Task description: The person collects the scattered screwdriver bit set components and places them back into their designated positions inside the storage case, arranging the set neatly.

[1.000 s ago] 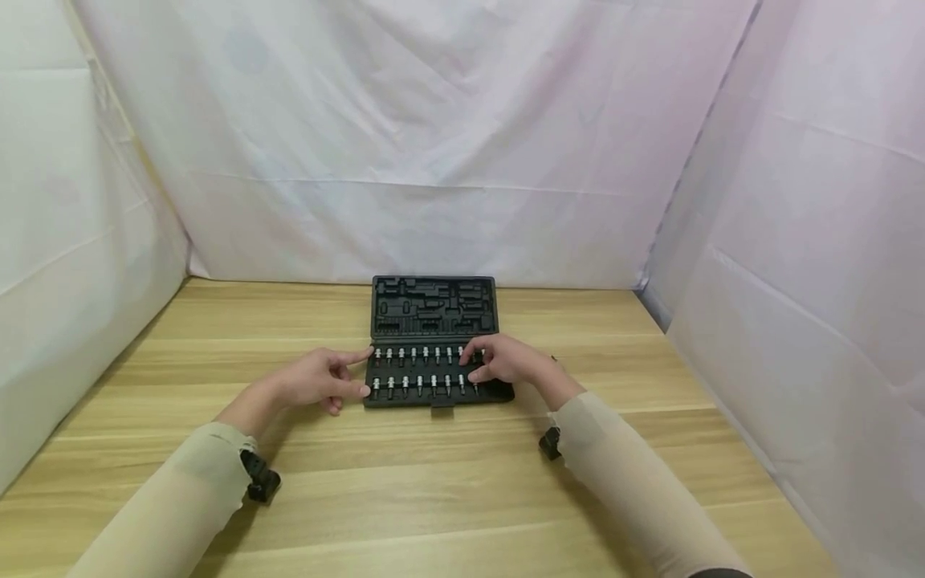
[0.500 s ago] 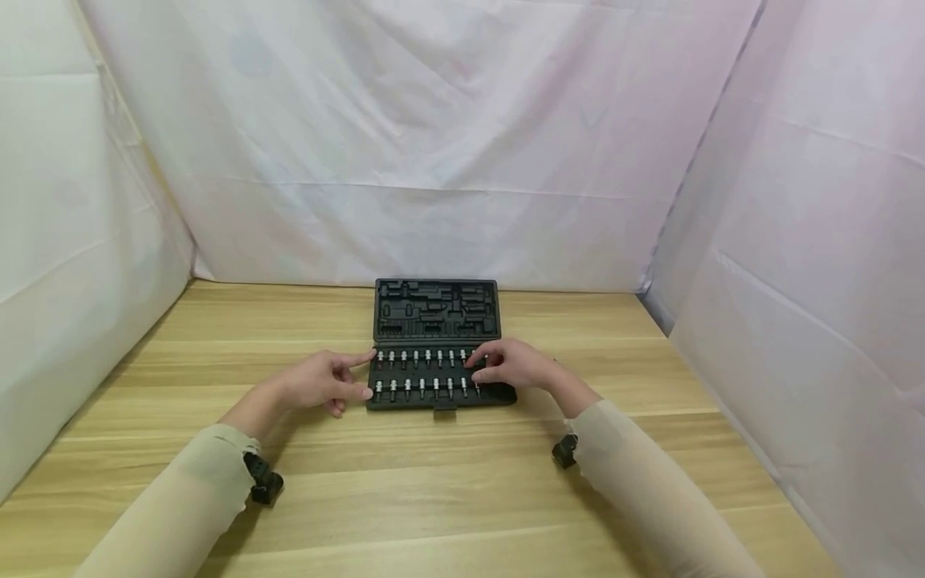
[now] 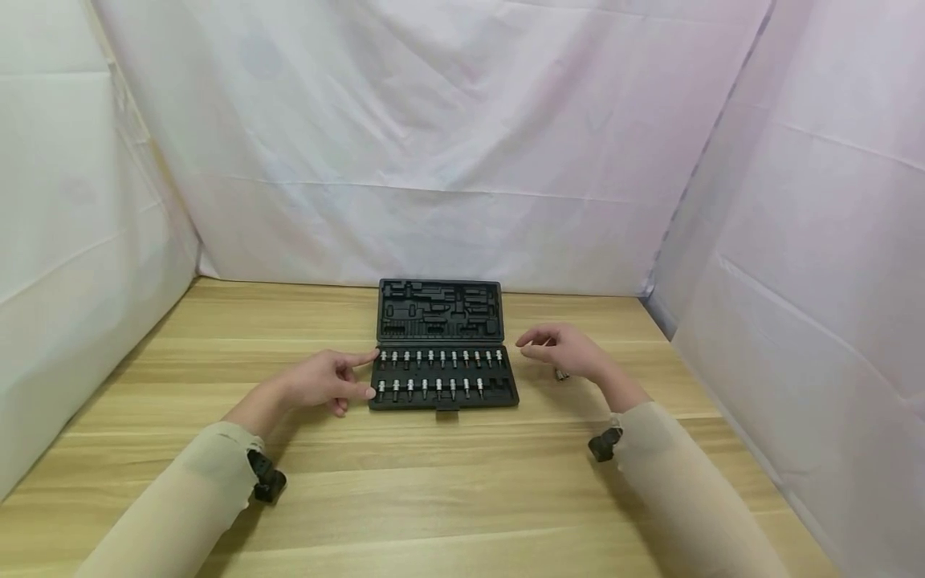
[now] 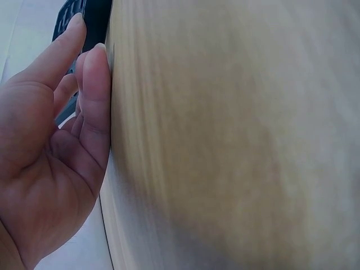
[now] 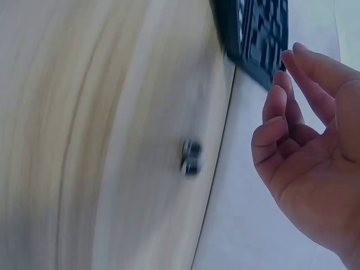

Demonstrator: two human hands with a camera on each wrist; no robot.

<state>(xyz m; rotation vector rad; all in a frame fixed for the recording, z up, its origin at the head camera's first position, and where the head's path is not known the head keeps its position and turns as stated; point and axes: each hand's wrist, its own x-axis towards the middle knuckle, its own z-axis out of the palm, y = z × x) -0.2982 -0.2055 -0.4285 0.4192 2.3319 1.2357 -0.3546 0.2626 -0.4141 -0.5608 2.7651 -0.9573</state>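
Note:
A black socket-set case point(image 3: 433, 372) lies opened on the table, its moulded lid point(image 3: 439, 309) folded back. Silver bit sockets fill a back row point(image 3: 442, 357) and most of a front row point(image 3: 438, 388), whose right end shows bare slots. My left hand point(image 3: 314, 381) touches the case's left edge with extended index finger and thumb. To the right of the case hovers my right hand point(image 3: 571, 351), fingers loosely bent and nothing visible between them. Below it, small metal sockets point(image 3: 561, 375) lie on the wood; in the right wrist view these sockets point(image 5: 192, 157) are blurred.
The light wood table point(image 3: 405, 490) runs back to a white cloth wall point(image 3: 433, 160). Further cloth walls stand at left and right. A small black camera is strapped at each wrist, over beige sleeves.
My right hand has moved off the case to the right, uncovering the right ends of both rows and the loose sockets on the table. The left hand keeps its place at the case's edge.

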